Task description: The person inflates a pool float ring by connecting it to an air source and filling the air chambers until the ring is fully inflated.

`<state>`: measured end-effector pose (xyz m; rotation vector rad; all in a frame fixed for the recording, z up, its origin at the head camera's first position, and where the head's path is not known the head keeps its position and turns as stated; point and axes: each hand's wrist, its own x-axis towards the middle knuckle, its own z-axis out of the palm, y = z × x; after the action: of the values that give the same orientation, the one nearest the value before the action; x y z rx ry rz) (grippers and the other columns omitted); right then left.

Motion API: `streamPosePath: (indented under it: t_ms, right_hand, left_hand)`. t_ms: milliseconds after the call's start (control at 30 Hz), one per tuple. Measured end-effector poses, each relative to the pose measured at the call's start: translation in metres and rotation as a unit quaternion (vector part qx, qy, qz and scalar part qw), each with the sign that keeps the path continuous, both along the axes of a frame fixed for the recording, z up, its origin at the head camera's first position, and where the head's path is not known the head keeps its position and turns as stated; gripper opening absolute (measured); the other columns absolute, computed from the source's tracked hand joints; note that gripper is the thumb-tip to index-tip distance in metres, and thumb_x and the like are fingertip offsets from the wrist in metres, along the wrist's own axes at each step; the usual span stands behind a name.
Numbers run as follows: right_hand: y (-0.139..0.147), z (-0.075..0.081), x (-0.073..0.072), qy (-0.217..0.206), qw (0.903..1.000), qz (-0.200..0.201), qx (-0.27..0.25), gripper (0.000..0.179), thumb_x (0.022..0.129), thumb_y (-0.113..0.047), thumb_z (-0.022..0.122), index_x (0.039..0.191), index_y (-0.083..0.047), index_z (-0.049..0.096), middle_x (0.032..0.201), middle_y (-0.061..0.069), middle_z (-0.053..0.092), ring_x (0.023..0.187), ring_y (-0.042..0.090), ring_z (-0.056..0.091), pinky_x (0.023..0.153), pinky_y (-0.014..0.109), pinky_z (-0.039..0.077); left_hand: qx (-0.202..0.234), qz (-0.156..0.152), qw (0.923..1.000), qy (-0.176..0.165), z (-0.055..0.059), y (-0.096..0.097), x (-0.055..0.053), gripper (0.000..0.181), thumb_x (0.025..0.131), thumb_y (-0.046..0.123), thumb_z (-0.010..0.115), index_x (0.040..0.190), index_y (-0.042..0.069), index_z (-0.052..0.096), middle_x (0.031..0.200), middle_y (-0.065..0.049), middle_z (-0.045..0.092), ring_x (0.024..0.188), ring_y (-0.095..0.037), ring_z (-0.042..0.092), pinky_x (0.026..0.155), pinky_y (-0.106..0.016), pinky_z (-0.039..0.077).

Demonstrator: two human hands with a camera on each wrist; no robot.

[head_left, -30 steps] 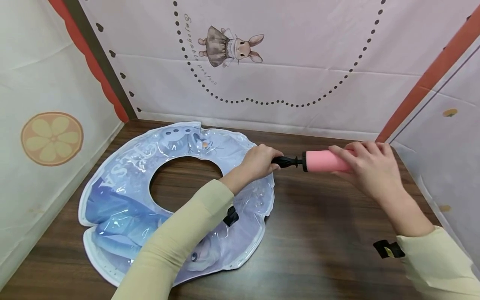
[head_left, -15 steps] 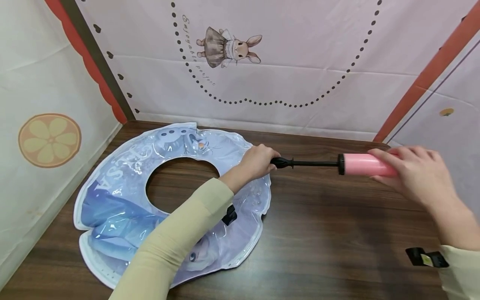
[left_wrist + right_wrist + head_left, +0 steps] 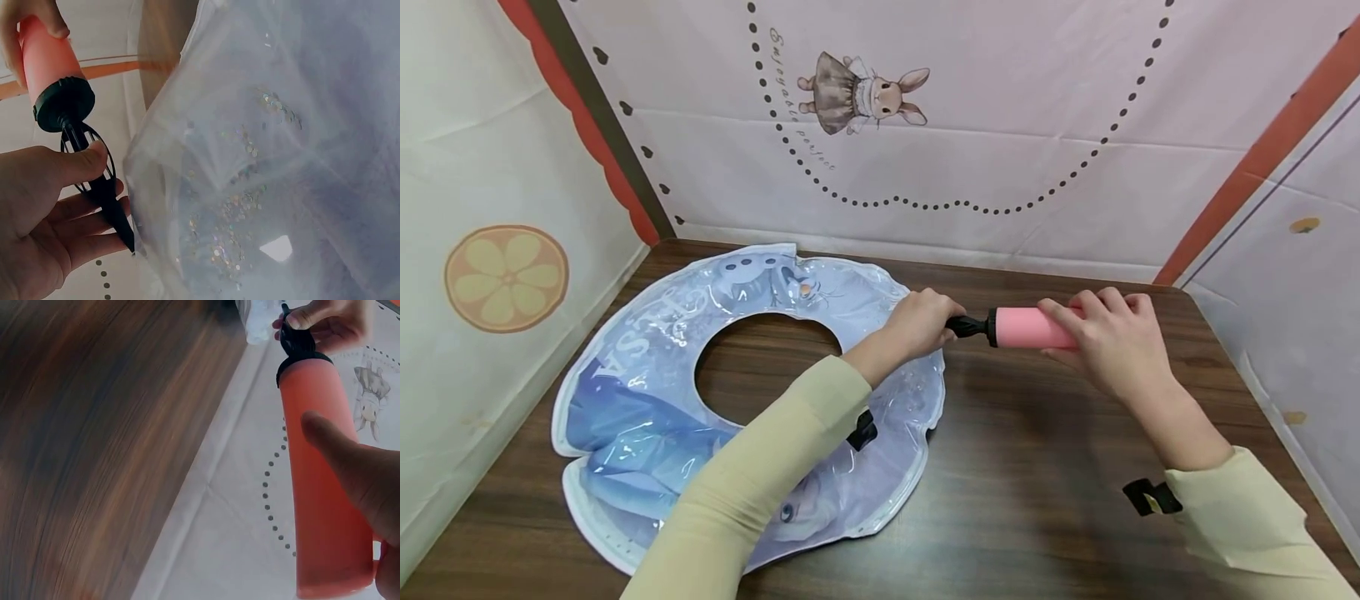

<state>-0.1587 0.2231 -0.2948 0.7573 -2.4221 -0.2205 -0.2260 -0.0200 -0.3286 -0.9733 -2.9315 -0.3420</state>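
A hand air pump with a pink barrel (image 3: 1028, 327) and a black end spans both hands, lying level above the table. My left hand (image 3: 916, 323) pinches the slim black end between thumb and fingers, its tip right at the edge of a printed swim ring (image 3: 640, 417). That ring lies flat and wrinkled, blue and lilac, with sequins (image 3: 231, 212) inside its clear part. Around the pink barrel curl the fingers of my right hand (image 3: 1112, 340); its thumb lies along the barrel in the right wrist view. Barrel and black end sit close together, the rod mostly hidden.
The dark wooden table (image 3: 1022, 500) extends in front and to the right. Printed cloth walls enclose it, the back one (image 3: 985, 125) showing a rabbit figure. A black wrist strap (image 3: 1152, 497) hangs by the right sleeve.
My right hand pulled the pink barrel rightward, baring the black rod, then pushed it back left against the black end. The left hand and the ring stayed in place.
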Motion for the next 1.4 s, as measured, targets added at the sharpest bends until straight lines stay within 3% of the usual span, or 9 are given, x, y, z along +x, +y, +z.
streamPosePath:
  t_ms: [133,200,367,567,767,867,1000,1300,1400]
  right_hand:
    - [0.013,0.005,0.004,-0.016,0.9998,-0.006,0.003,0.064,0.057,-0.037,0.082,0.115,-0.020,0.059,0.089,0.012,0.059,0.085,0.037,0.053,0.066,0.050,0.037]
    - [0.023,0.009,0.007,-0.025,0.9996,-0.009,0.001,0.061,0.068,-0.056,0.072,0.116,-0.020,0.059,0.090,0.013,0.060,0.085,0.037,0.054,0.067,0.050,0.037]
    - [0.054,0.021,0.017,-0.054,0.9977,-0.042,-0.006,0.087,0.075,-0.079,0.008,0.116,-0.021,0.058,0.091,0.013,0.061,0.087,0.038,0.052,0.069,0.053,0.036]
    - [0.085,0.034,0.030,-0.068,0.9922,-0.104,-0.002,0.099,0.067,-0.083,-0.001,0.112,-0.018,0.059,0.093,0.016,0.060,0.087,0.040,0.051,0.073,0.056,0.036]
    - [0.060,0.026,0.020,-0.039,0.9986,-0.037,0.001,0.088,0.077,-0.077,0.008,0.111,-0.017,0.061,0.089,0.014,0.061,0.084,0.038,0.053,0.066,0.054,0.036]
    - [0.039,0.020,0.012,-0.019,0.9998,0.003,0.005,0.064,0.078,-0.070,0.049,0.112,-0.017,0.062,0.087,0.013,0.062,0.081,0.037,0.054,0.062,0.052,0.036]
    - [0.016,0.013,0.007,-0.007,0.9998,0.007,0.018,0.063,0.056,-0.036,0.082,0.112,-0.016,0.062,0.085,0.014,0.061,0.080,0.036,0.055,0.060,0.050,0.037]
    - [0.015,0.004,0.007,-0.023,0.9996,-0.004,0.013,0.066,0.057,-0.038,0.083,0.114,-0.017,0.060,0.088,0.013,0.062,0.082,0.036,0.056,0.064,0.049,0.039]
    - [0.032,0.007,0.012,-0.040,0.9991,-0.012,0.000,0.065,0.072,-0.067,0.060,0.116,-0.018,0.059,0.090,0.013,0.062,0.084,0.036,0.054,0.066,0.050,0.038]
  left_hand:
    - [-0.004,0.003,0.9999,-0.012,0.002,0.001,0.000,0.027,0.082,0.027,0.069,0.108,0.022,0.069,0.100,0.004,0.069,0.087,-0.015,0.064,0.076,-0.033,0.049]
    - [-0.006,0.005,0.9998,-0.018,0.002,0.002,-0.001,0.027,0.082,0.029,0.069,0.108,0.022,0.069,0.100,0.004,0.069,0.089,-0.015,0.064,0.077,-0.033,0.049]
    - [-0.008,-0.001,0.9998,-0.019,0.002,0.003,-0.001,0.028,0.082,0.030,0.069,0.108,0.021,0.068,0.099,0.003,0.069,0.088,-0.015,0.063,0.078,-0.033,0.049]
    - [-0.018,-0.009,0.9997,-0.011,0.000,0.003,-0.001,0.025,0.084,0.028,0.067,0.107,0.021,0.068,0.099,0.003,0.068,0.088,-0.016,0.063,0.076,-0.034,0.049]
    - [-0.016,-0.022,0.9996,-0.001,-0.001,0.005,0.000,0.021,0.084,0.027,0.066,0.104,0.021,0.068,0.096,0.003,0.068,0.087,-0.016,0.063,0.075,-0.034,0.049]
    - [-0.010,-0.028,0.9995,0.006,-0.001,0.007,0.001,0.019,0.084,0.025,0.066,0.102,0.020,0.069,0.095,0.003,0.069,0.085,-0.015,0.064,0.074,-0.034,0.050]
    - [-0.008,-0.028,0.9995,0.013,-0.001,0.007,0.001,0.018,0.083,0.023,0.067,0.100,0.020,0.069,0.093,0.004,0.069,0.081,-0.014,0.063,0.072,-0.033,0.050]
    - [-0.018,-0.009,0.9997,-0.013,-0.001,0.007,0.001,0.023,0.082,0.027,0.068,0.104,0.021,0.068,0.097,0.002,0.069,0.085,-0.016,0.063,0.074,-0.034,0.050]
    - [-0.025,-0.010,0.9995,-0.018,-0.001,0.008,0.001,0.026,0.082,0.029,0.068,0.107,0.020,0.068,0.099,0.001,0.069,0.087,-0.017,0.063,0.075,-0.034,0.050]
